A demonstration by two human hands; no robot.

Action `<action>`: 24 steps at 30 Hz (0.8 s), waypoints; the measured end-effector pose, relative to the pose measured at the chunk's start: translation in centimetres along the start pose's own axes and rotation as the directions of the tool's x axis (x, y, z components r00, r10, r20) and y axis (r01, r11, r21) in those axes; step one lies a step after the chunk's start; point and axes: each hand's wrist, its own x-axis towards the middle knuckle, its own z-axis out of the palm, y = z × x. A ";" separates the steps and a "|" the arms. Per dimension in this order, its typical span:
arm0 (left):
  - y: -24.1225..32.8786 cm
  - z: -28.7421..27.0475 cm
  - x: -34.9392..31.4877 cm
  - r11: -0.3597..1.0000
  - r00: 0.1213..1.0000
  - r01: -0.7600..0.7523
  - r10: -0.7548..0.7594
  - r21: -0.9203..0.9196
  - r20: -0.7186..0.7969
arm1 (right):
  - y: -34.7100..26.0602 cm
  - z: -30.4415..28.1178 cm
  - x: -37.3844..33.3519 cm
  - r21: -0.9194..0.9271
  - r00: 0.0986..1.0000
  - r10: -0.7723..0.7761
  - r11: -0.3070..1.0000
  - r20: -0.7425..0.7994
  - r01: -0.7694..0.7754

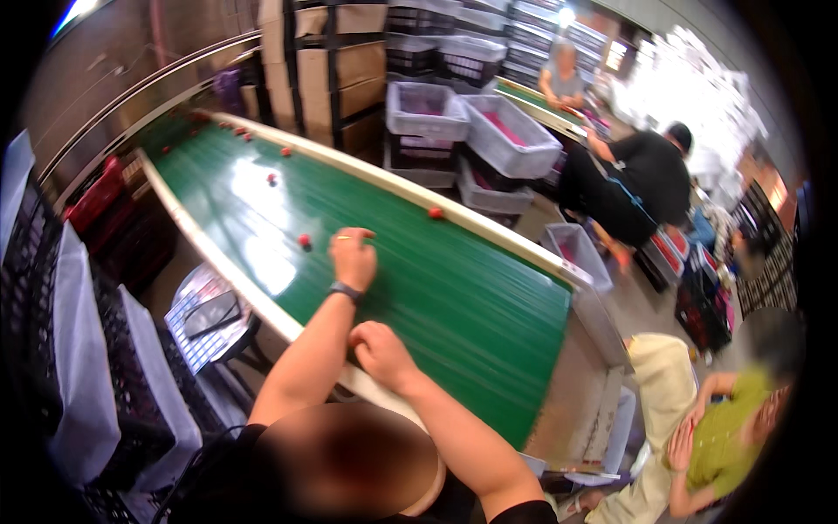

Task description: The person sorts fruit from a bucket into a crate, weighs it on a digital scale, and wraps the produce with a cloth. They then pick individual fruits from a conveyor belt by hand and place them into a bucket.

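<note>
My left hand (pixel 353 260), with a ring and a dark wristband, is over the middle of a green conveyor belt (pixel 471 323). Its fingers are partly stretched out to the right, and nothing shows in them. A small red round piece (pixel 304 240), perhaps a fruit, lies on the belt just left of this hand. My right hand (pixel 384 354) is at the near rim of the belt, its fingers curled in, so their inner side is hidden. Another red piece (pixel 435 213) sits by the far rail, and several more (pixel 272 179) are scattered toward the far left end.
Pale rails (pixel 393 192) edge the belt. Stacked grey crates (pixel 502 140) stand beyond it, and lined black crates (pixel 87 349) at left. A stool (pixel 240 336) holds a phone (pixel 212 314). A person in green (pixel 724 437) sits at right; another in black (pixel 633 179) bends farther back.
</note>
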 end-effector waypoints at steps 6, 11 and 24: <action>-5.5 -2.9 1.3 0.709 0.808 0.325 -0.552 0.625 0.205 | 0.0 1.4 0.3 0.043 0.999 -0.032 0.999 -0.009 0.033; 1.0 3.2 2.7 0.909 0.806 0.316 -0.106 -0.272 0.582 | 1.1 1.2 -0.1 0.013 0.998 -0.045 0.999 -0.042 0.046; 9.5 14.3 3.3 0.997 0.704 -0.021 0.063 -0.068 0.707 | 0.5 0.3 -1.0 0.430 0.942 0.293 0.838 0.163 -0.335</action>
